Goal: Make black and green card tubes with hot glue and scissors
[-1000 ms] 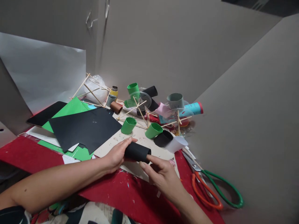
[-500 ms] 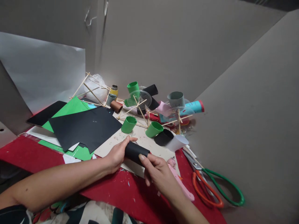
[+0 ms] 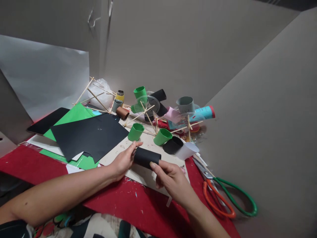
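Observation:
A rolled tube of black paper [image 3: 146,157] lies crosswise between my hands, just above a pale board [image 3: 148,142]. My left hand [image 3: 123,161] wraps round its left end, thumb on top. My right hand [image 3: 172,180] grips its right end with fingers curled. Just beyond the tube stand two short green paper rolls [image 3: 135,132] [image 3: 162,137], a black paper ring [image 3: 173,144] and a white paper roll [image 3: 187,150].
A black sheet [image 3: 91,135] over green paper [image 3: 74,115] lies to the left on the red cover [image 3: 29,163]. Scissors with orange and green handles [image 3: 223,195] lie to the right. Behind are skewer frames with paper rolls [image 3: 146,109], a turquoise tube [image 3: 200,115] and grey cardboard walls [image 3: 260,109].
Both hands have shifted the black tube slightly up and to the right. My right hand now covers the pink thing that showed beside it half a second ago.

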